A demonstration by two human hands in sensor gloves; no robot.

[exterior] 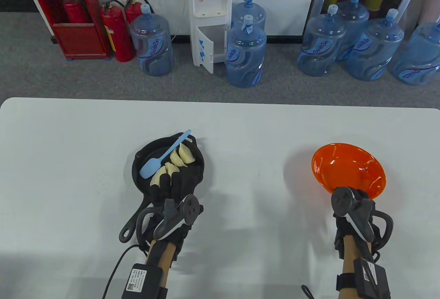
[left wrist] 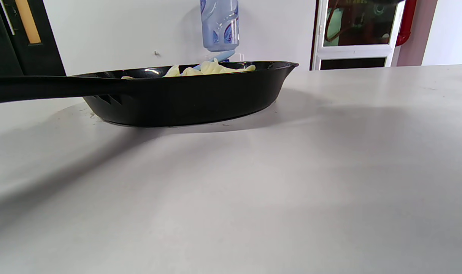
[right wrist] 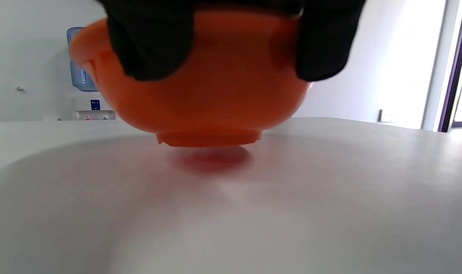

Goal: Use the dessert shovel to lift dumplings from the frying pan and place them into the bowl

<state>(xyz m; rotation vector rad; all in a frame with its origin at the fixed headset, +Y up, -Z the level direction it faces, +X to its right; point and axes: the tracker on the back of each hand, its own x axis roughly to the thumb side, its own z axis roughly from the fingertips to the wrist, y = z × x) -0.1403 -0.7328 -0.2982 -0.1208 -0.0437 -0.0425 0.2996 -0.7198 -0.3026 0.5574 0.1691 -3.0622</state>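
A black frying pan (exterior: 137,157) (left wrist: 185,99) stands left of centre, its handle pointing toward me. Several pale dumplings (exterior: 182,156) (left wrist: 211,68) lie in it. A light blue dessert shovel (exterior: 165,156) (left wrist: 223,56) rests across the pan, blade at the left, handle over the far rim. My left hand (exterior: 170,180) reaches over the pan's near side with fingers stretched out, tips by the nearest dumpling, holding nothing. My right hand (exterior: 350,202) grips the near rim of the orange bowl (exterior: 349,170) (right wrist: 211,99), with fingers (right wrist: 151,45) over its outer wall. The bowl's base seems slightly off the table.
The white table (exterior: 257,134) has bare surface between pan and bowl. Beyond its far edge are water bottles (exterior: 245,54), a water dispenser (exterior: 209,20) and fire extinguishers (exterior: 117,34) on the floor. Cables trail from both wrists near the front edge.
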